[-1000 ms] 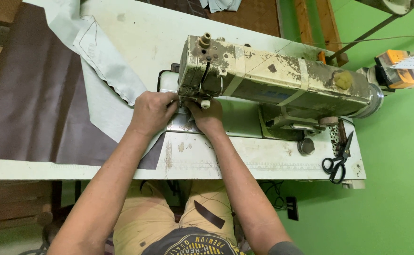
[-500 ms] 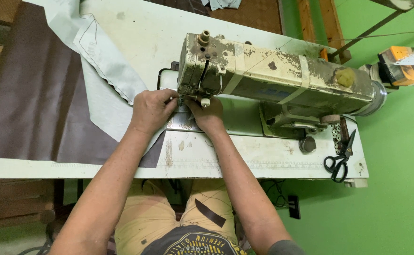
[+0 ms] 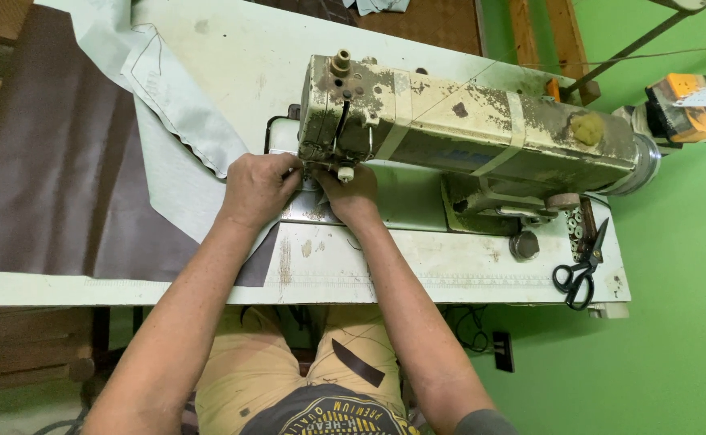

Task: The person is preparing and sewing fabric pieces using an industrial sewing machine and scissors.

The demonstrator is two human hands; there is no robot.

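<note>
A worn cream industrial sewing machine (image 3: 466,129) stands on a white table (image 3: 417,266). Both my hands are under its head at the needle area. My left hand (image 3: 258,189) rests knuckles up on the grey-backed brown material (image 3: 63,185) beside the needle, its fingers curled in toward the presser foot. My right hand (image 3: 353,193) is just right of it, fingertips pinched at the needle; what they hold is too small to see. The needle itself is hidden by the hands and the machine head.
Black scissors (image 3: 583,270) lie near the table's right end, by small bobbins (image 3: 575,229). A yellow-and-grey device (image 3: 687,109) sits beyond the machine's handwheel. A dark strip (image 3: 359,364) lies on my lap. The floor on the right is green.
Nothing has visibly changed: both hands stay at the needle, with only a slight shift of the camera.
</note>
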